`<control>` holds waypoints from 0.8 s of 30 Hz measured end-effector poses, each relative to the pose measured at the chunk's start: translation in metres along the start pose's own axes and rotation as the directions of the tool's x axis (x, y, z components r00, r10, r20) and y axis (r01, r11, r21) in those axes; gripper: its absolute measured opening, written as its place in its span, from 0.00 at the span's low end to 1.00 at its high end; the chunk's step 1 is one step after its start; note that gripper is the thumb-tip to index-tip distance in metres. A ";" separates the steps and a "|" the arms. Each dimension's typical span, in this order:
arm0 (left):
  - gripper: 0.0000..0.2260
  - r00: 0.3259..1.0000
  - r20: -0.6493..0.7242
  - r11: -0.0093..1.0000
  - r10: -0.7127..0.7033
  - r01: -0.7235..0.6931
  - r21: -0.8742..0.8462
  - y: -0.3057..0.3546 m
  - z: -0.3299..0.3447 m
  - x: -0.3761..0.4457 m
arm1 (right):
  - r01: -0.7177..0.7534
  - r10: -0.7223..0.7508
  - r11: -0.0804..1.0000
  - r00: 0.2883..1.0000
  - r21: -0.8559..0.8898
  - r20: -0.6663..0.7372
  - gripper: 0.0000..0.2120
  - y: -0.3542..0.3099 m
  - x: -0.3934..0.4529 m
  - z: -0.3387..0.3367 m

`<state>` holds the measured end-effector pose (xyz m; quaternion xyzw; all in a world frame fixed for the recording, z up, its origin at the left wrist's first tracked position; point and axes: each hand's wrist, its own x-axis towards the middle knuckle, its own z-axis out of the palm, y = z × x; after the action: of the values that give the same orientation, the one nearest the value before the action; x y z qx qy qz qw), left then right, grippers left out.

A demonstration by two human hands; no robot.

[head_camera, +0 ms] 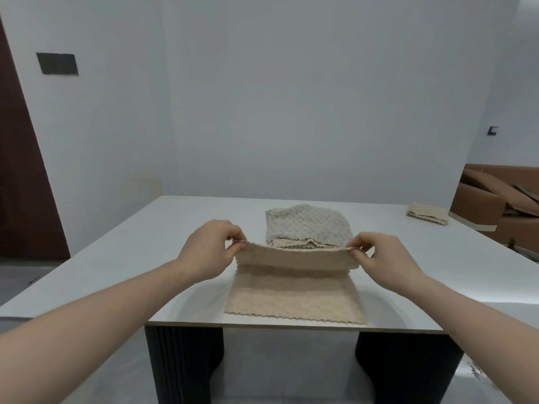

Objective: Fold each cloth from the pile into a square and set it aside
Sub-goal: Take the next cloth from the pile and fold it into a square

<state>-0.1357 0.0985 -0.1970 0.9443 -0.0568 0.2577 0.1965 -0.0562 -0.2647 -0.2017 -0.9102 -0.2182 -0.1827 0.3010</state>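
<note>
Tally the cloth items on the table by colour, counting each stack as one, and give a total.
Beige: 2, the cloth being folded and the folded stack at the far right.
Grey-white: 1, the pile.
Total: 3

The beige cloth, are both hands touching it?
Touching. The head view shows the left hand and right hand each pinching a far corner of the beige cloth, lifting that edge.

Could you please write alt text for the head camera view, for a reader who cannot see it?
Both hands, left hand and right hand, pinch the far corners of a beige cloth, lifting that edge off a white table. Behind lies a pile of cloths; a folded cloth sits far right.
</note>
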 end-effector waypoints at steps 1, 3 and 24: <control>0.04 1.000 0.006 1.000 0.012 -0.012 0.011 -0.001 0.001 -0.008 | 0.002 -0.002 1.000 1.000 0.001 0.016 0.07 0.001 -0.007 0.000; 0.04 1.000 0.013 0.999 0.026 -0.026 0.023 -0.002 0.003 -0.023 | 0.012 -0.011 1.000 0.999 -0.001 0.045 0.07 0.002 -0.019 0.000; 0.05 0.992 0.113 0.998 -0.048 0.044 0.035 0.001 0.020 -0.061 | 0.076 -0.056 0.992 0.982 -0.102 0.180 0.04 0.012 -0.073 0.011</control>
<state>-0.1795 0.0899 -0.2432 0.9616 -0.0418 0.1999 0.1836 -0.1087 -0.2877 -0.2490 -0.9300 -0.2638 -0.1228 0.2245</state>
